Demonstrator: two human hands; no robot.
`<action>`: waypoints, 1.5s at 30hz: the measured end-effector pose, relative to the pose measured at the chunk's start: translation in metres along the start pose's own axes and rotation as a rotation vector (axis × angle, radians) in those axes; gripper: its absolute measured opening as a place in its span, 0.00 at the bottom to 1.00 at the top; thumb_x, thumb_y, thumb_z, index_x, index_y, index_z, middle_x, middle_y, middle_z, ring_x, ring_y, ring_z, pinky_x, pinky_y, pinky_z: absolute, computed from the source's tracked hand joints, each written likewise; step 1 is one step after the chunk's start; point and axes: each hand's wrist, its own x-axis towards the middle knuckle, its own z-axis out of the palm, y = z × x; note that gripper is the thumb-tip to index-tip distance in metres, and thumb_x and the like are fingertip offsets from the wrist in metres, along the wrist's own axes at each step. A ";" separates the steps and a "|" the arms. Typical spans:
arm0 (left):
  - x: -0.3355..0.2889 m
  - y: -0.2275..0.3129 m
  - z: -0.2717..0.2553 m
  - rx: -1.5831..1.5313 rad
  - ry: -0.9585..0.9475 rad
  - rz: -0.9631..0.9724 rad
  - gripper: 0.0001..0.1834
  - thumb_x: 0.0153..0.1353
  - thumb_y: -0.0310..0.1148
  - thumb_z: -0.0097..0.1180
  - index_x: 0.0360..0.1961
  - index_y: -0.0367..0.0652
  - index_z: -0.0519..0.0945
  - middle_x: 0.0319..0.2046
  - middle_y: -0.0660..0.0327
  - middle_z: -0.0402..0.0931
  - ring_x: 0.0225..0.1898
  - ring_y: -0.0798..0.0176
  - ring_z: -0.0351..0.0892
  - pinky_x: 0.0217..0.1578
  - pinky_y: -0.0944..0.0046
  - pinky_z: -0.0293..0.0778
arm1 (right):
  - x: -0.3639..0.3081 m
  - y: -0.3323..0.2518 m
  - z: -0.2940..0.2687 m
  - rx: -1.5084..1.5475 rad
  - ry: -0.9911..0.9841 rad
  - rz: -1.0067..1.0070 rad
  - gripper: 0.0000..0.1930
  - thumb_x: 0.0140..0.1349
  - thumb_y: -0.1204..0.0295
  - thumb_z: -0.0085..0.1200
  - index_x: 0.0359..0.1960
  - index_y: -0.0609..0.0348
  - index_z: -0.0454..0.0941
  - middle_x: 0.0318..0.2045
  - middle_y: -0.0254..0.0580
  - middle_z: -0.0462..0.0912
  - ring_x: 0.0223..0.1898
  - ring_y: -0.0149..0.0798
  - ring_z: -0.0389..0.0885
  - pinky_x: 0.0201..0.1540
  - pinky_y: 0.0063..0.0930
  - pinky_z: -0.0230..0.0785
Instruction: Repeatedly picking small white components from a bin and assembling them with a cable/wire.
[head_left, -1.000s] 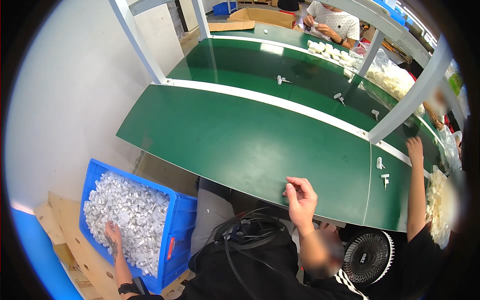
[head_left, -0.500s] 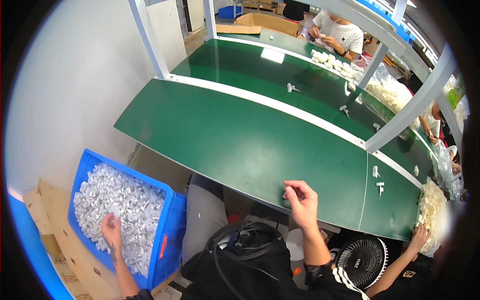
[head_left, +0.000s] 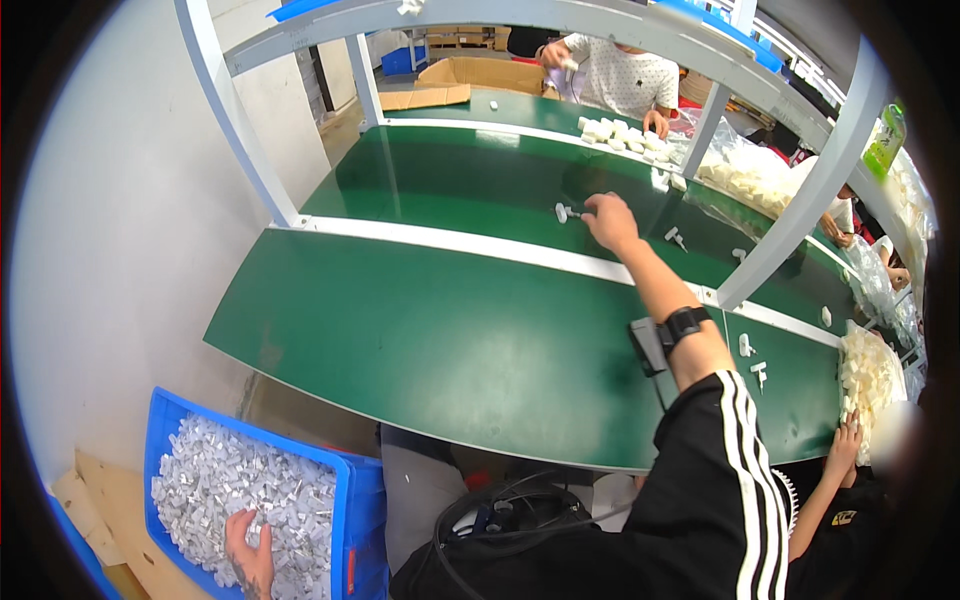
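Note:
My right hand (head_left: 612, 222) is stretched far over the green work surface (head_left: 400, 320), its fingers apart right beside a small white plastic part with a thin stem (head_left: 562, 213). No grip on that part shows. Low on the left, my left hand (head_left: 248, 555) hangs open, thumb and fingers spread, over a blue bin (head_left: 346, 530) heaped with small white plastic pieces (head_left: 250, 460). Whether its fingertips touch the pieces is hard to tell.
White posts (head_left: 240, 125) and a rail frame the surface. More stemmed white parts (head_left: 676, 238) lie to the right. Across the table a person (head_left: 625, 80) handles white pieces (head_left: 620, 135). At right, another person's hand (head_left: 846, 440) touches a bag of cream pieces (head_left: 870, 385).
My right hand has moved from the near table edge forward to the far strip beside a white part. The left stays over the bin, and the view has shifted.

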 end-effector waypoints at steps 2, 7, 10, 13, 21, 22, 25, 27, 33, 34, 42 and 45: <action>0.009 0.015 -0.012 -0.016 -0.016 0.060 0.18 0.48 0.20 0.59 0.44 0.37 0.76 0.44 0.49 0.73 0.44 0.51 0.73 0.48 0.57 0.68 | 0.006 0.005 0.013 -0.036 -0.043 -0.027 0.12 0.52 0.68 0.63 0.38 0.53 0.82 0.41 0.49 0.77 0.44 0.53 0.78 0.47 0.42 0.72; 0.047 0.098 -0.033 -0.137 -0.084 0.170 0.18 0.46 0.19 0.60 0.42 0.35 0.78 0.40 0.50 0.76 0.42 0.53 0.75 0.45 0.59 0.70 | 0.003 0.011 0.027 0.020 0.002 -0.023 0.07 0.55 0.69 0.58 0.32 0.58 0.78 0.36 0.47 0.78 0.40 0.52 0.78 0.42 0.42 0.70; 0.083 0.160 -0.026 -0.341 -0.208 0.259 0.20 0.44 0.18 0.62 0.42 0.35 0.80 0.37 0.52 0.78 0.39 0.57 0.78 0.43 0.63 0.73 | -0.021 -0.018 -0.011 0.066 0.055 -0.162 0.07 0.57 0.70 0.58 0.33 0.58 0.76 0.34 0.46 0.78 0.37 0.50 0.78 0.39 0.40 0.70; 0.114 0.207 0.014 -0.595 -0.411 0.440 0.23 0.44 0.22 0.66 0.46 0.36 0.80 0.40 0.53 0.78 0.40 0.60 0.78 0.44 0.63 0.73 | -0.078 -0.094 -0.073 0.277 0.092 -0.388 0.07 0.56 0.74 0.58 0.31 0.59 0.72 0.28 0.43 0.78 0.31 0.48 0.77 0.33 0.39 0.68; 0.122 0.302 0.083 -1.084 -0.585 0.622 0.28 0.41 0.28 0.74 0.47 0.38 0.80 0.40 0.56 0.79 0.37 0.67 0.79 0.37 0.68 0.76 | -0.257 -0.188 -0.149 0.724 0.033 -0.371 0.11 0.43 0.83 0.66 0.29 0.62 0.78 0.25 0.42 0.81 0.26 0.39 0.80 0.28 0.27 0.71; 0.119 0.303 0.087 -1.101 -0.605 0.591 0.28 0.41 0.28 0.74 0.47 0.38 0.80 0.40 0.56 0.79 0.37 0.67 0.79 0.37 0.68 0.76 | -0.273 -0.187 -0.142 0.850 0.008 -0.248 0.11 0.44 0.84 0.65 0.30 0.63 0.78 0.26 0.43 0.82 0.27 0.38 0.82 0.29 0.26 0.72; 0.108 0.313 0.082 -0.980 -0.691 0.737 0.21 0.41 0.24 0.73 0.39 0.34 0.82 0.35 0.54 0.81 0.34 0.63 0.81 0.34 0.67 0.76 | -0.313 -0.188 -0.122 1.268 -0.057 0.062 0.07 0.51 0.86 0.62 0.30 0.67 0.76 0.30 0.48 0.83 0.32 0.36 0.82 0.35 0.26 0.75; 0.098 0.315 0.084 -1.023 -0.659 0.752 0.21 0.40 0.24 0.73 0.39 0.34 0.82 0.34 0.55 0.81 0.33 0.63 0.81 0.33 0.67 0.76 | -0.326 -0.187 -0.110 1.402 -0.053 0.051 0.08 0.53 0.85 0.61 0.33 0.68 0.75 0.31 0.48 0.83 0.34 0.35 0.82 0.38 0.26 0.75; 0.076 0.307 0.089 -1.036 -0.519 0.813 0.19 0.40 0.22 0.72 0.37 0.37 0.82 0.29 0.58 0.80 0.30 0.59 0.81 0.30 0.67 0.75 | -0.340 -0.198 -0.100 1.836 -0.272 0.448 0.11 0.55 0.79 0.62 0.38 0.68 0.74 0.36 0.46 0.82 0.35 0.33 0.81 0.39 0.25 0.75; 0.074 0.306 0.089 -1.039 -0.509 0.799 0.19 0.40 0.22 0.72 0.37 0.37 0.82 0.29 0.58 0.80 0.30 0.59 0.81 0.30 0.67 0.75 | -0.337 -0.199 -0.102 1.866 -0.360 0.610 0.12 0.55 0.78 0.62 0.39 0.68 0.74 0.37 0.45 0.82 0.35 0.33 0.81 0.39 0.25 0.75; 0.064 0.305 0.095 -1.031 -0.471 0.696 0.17 0.39 0.24 0.73 0.34 0.39 0.84 0.28 0.61 0.79 0.28 0.62 0.79 0.28 0.68 0.73 | -0.346 -0.186 -0.083 2.040 -0.411 0.359 0.08 0.52 0.73 0.66 0.29 0.61 0.79 0.31 0.43 0.79 0.30 0.32 0.76 0.33 0.24 0.68; 0.064 0.302 0.099 -1.028 -0.467 0.732 0.17 0.37 0.25 0.74 0.32 0.39 0.84 0.28 0.62 0.79 0.27 0.63 0.77 0.27 0.69 0.72 | -0.344 -0.184 -0.074 2.067 -0.422 0.281 0.08 0.52 0.71 0.66 0.28 0.61 0.80 0.29 0.41 0.78 0.29 0.31 0.74 0.31 0.25 0.65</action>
